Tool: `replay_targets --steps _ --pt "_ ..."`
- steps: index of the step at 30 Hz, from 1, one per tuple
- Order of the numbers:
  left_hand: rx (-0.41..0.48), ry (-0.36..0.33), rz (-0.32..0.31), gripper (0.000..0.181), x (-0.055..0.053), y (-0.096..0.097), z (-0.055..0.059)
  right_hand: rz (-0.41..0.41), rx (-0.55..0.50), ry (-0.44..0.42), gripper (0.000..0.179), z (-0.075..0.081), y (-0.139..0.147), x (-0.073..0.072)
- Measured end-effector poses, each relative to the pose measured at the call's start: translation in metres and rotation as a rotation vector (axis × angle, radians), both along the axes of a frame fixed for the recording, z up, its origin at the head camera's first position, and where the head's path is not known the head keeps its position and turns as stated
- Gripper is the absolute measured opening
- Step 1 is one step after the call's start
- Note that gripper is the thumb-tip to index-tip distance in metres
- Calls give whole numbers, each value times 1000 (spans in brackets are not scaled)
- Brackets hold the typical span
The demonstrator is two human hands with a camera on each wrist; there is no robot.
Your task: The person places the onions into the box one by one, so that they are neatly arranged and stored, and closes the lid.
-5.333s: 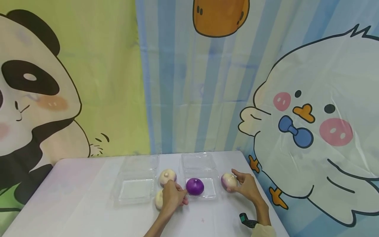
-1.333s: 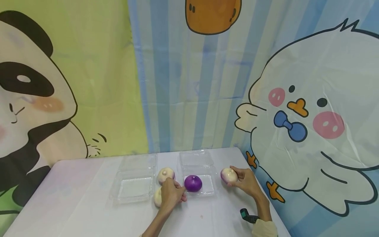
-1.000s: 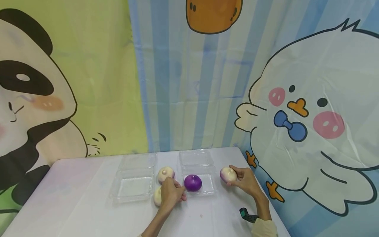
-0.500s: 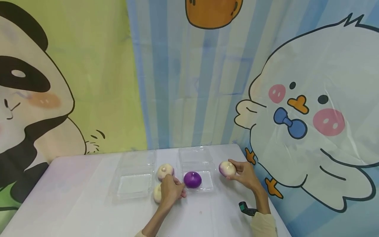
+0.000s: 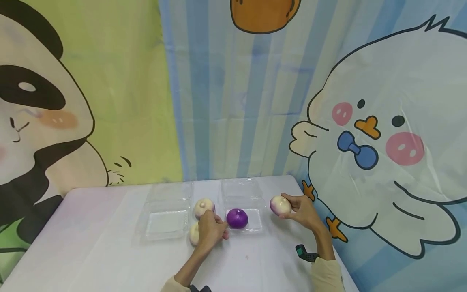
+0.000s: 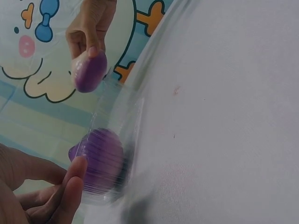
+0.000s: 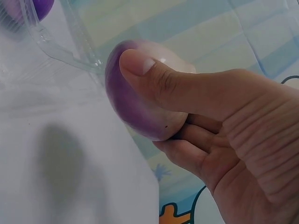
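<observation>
In the head view my right hand holds a purple-and-cream onion, thumb on one side and fingers on the other. The right wrist view shows this onion raised, a shadow on the tabletop below. My left hand pinches the left rim of an open clear plastic box. In that box sits a deep purple onion, its nub visible in the left wrist view. Two pale onions lie beside the left hand: one onion behind it, the other onion partly hidden by it.
A second clear plastic box, lid folded back, stands to the left on the white table. Behind the table hangs a cartoon-printed curtain. The table's right edge runs close to the right forearm.
The right hand has lifted its onion a little off the table since the earliest frame. The left hand keeps its place at the box rim. The head view has shifted slightly.
</observation>
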State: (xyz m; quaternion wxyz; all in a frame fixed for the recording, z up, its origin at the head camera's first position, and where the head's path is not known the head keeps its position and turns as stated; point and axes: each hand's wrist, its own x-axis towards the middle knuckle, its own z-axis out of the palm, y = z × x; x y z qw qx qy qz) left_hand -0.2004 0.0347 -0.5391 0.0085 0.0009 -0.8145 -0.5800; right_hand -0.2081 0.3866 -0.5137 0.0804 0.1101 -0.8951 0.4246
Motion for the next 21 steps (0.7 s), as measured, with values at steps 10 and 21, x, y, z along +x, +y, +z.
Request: replay_targets --steps 10,21 --pt "-4 1 -2 16 1 -1 -3 23 -1 -5 80 3 -2 -1" --pt "1 -18 13 13 -1 0 -2 48 5 -12 78 10 -9 -1"
